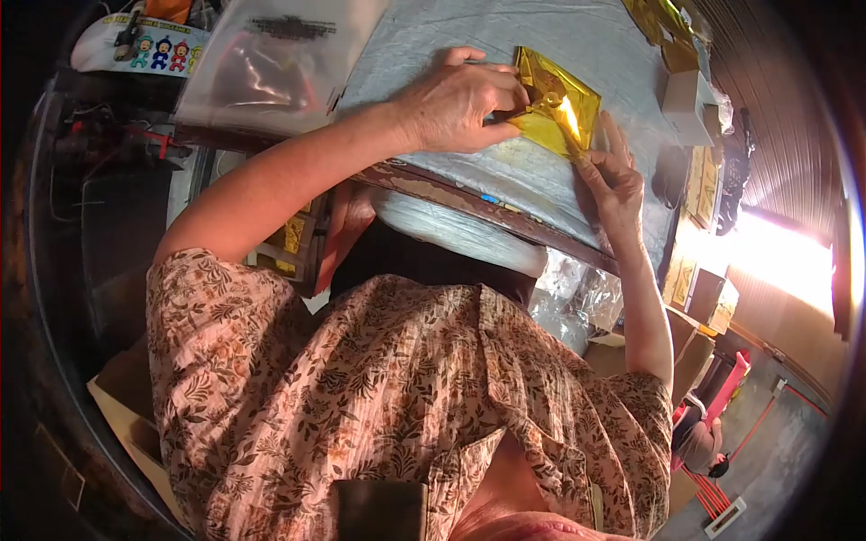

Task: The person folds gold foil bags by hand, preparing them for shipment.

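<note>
A shiny gold foil packet lies on the grey covered tabletop, its surface creased and catching bright light. My left hand comes in from the left, its curled fingers and thumb closed on the packet's left edge. At the lower right corner, my right hand has its thumb against the foil, with the other fingers along the right side. The fingertips of my left hand are partly hidden by the foil.
Clear plastic bags lie at the left of the table, near a cartoon-printed white board. More gold foil and a white box are at the far right. The worn wooden table edge runs before me. Another person is at lower right.
</note>
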Motion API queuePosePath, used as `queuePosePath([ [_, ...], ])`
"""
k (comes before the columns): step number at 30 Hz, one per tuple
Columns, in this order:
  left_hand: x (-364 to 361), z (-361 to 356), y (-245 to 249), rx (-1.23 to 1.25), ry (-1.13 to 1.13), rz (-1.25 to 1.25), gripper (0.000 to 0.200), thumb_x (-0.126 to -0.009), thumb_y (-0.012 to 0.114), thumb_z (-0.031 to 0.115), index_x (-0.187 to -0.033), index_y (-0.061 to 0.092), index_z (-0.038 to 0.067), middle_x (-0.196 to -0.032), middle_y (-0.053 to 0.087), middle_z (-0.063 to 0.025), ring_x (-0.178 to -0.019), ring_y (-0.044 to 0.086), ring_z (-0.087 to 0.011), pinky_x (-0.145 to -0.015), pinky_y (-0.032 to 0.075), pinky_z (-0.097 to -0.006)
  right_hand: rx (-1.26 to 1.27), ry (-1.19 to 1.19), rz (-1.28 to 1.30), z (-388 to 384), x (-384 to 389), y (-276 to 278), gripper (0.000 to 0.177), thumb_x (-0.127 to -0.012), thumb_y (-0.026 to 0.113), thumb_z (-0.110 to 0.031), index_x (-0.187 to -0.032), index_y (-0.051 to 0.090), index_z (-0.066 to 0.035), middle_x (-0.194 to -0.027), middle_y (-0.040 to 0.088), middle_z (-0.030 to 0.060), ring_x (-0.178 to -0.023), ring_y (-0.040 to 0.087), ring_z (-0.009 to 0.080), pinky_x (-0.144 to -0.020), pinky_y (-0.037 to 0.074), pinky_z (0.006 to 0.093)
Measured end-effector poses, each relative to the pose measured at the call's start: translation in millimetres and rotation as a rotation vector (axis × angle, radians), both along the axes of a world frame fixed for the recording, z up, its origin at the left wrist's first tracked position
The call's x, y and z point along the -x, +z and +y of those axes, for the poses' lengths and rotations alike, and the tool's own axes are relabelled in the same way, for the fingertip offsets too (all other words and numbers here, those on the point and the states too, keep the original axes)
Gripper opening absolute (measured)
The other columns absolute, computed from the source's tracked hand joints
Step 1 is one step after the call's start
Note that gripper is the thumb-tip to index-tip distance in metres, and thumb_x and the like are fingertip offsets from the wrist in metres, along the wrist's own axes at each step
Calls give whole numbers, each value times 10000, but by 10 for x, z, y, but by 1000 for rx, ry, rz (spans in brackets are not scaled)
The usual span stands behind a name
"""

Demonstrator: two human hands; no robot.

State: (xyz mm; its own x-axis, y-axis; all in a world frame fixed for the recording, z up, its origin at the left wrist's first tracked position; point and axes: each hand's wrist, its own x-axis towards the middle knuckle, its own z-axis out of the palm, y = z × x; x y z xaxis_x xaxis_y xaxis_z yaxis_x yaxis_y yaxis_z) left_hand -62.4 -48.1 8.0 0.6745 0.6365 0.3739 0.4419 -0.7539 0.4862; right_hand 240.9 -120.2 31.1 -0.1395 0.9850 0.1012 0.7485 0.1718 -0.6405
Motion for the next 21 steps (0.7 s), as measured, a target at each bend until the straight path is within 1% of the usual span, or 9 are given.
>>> queuePosePath([
  [2, -1, 12, -2, 22, -5, -13, 258, -948, 733, 294, -1156, 771, 147, -1299, 700, -15, -1401, 542, -210, -1204, 276, -484, 30, 27, 75, 26, -91, -78, 161, -956, 766, -255, -1008, 804, -107, -1641, 443, 112, -1585, 252, 347, -1265, 21, 581],
  [6, 3, 26, -7, 3, -21, -20, 272, -945, 737, 290, -1168, 768, 138, -1303, 699, -29, -1386, 554, -208, -1201, 285, -487, 65, 5, 70, 17, -60, -48, 162, -954, 768, -252, -1008, 803, -104, -1643, 438, 115, -1584, 254, 351, -1265, 20, 583],
  [9, -11, 39, -2, -19, -38, -42, 282, -941, 741, 277, -1178, 766, 126, -1302, 697, -45, -1366, 567, -210, -1198, 293, -496, 11, 29, 71, 15, -32, -21, 165, -952, 769, -261, -1008, 804, -110, -1645, 437, 106, -1583, 252, 357, -1264, 14, 588],
  [11, -17, 52, -10, 9, -66, -76, 292, -934, 748, 269, -1180, 766, 112, -1295, 696, -53, -1347, 576, -214, -1195, 307, -487, 22, 21, 64, 8, -18, -9, 166, -953, 768, -265, -1009, 805, -113, -1646, 439, 95, -1582, 253, 364, -1266, 18, 582],
  [15, -2, 56, 34, 19, -69, -61, 298, -934, 749, 268, -1185, 768, 108, -1299, 693, -62, -1325, 588, -218, -1195, 314, -477, 4, 36, 44, 24, -35, -23, 174, -953, 768, -273, -1009, 804, -113, -1646, 439, 87, -1584, 248, 364, -1266, 16, 583],
  [17, 3, 52, 35, 19, -64, -68, 285, -909, 775, 265, -1130, 779, 85, -1281, 679, -49, -1306, 599, -214, -1189, 327, -450, 18, 20, 44, 14, -16, -7, 175, -955, 765, -272, -1014, 805, -112, -1648, 437, 87, -1585, 246, 364, -1267, 21, 578],
  [18, 10, 56, 51, 20, -64, -69, 285, -909, 775, 265, -1130, 779, 85, -1281, 679, -49, -1306, 599, -214, -1189, 327, -450, 18, 19, 43, 14, -22, -10, 175, -955, 765, -272, -1014, 805, -112, -1648, 437, 87, -1585, 246, 364, -1267, 21, 578],
  [20, 31, 96, 87, 95, -130, -92, 284, -888, 764, 205, -1109, 717, 33, -1247, 650, -60, -1299, 602, -204, -1137, 418, -432, 7, 33, 51, 25, -38, -26, 172, -952, 770, -271, -1016, 806, -115, -1649, 436, 84, -1587, 241, 358, -1266, 17, 582],
  [21, 34, 114, 99, 96, -130, -94, 284, -888, 764, 205, -1109, 717, 33, -1247, 650, -60, -1299, 602, -204, -1137, 418, -432, 8, 32, 49, 22, -35, -27, 172, -952, 770, -271, -1016, 806, -115, -1649, 436, 84, -1587, 241, 358, -1266, 17, 582],
])
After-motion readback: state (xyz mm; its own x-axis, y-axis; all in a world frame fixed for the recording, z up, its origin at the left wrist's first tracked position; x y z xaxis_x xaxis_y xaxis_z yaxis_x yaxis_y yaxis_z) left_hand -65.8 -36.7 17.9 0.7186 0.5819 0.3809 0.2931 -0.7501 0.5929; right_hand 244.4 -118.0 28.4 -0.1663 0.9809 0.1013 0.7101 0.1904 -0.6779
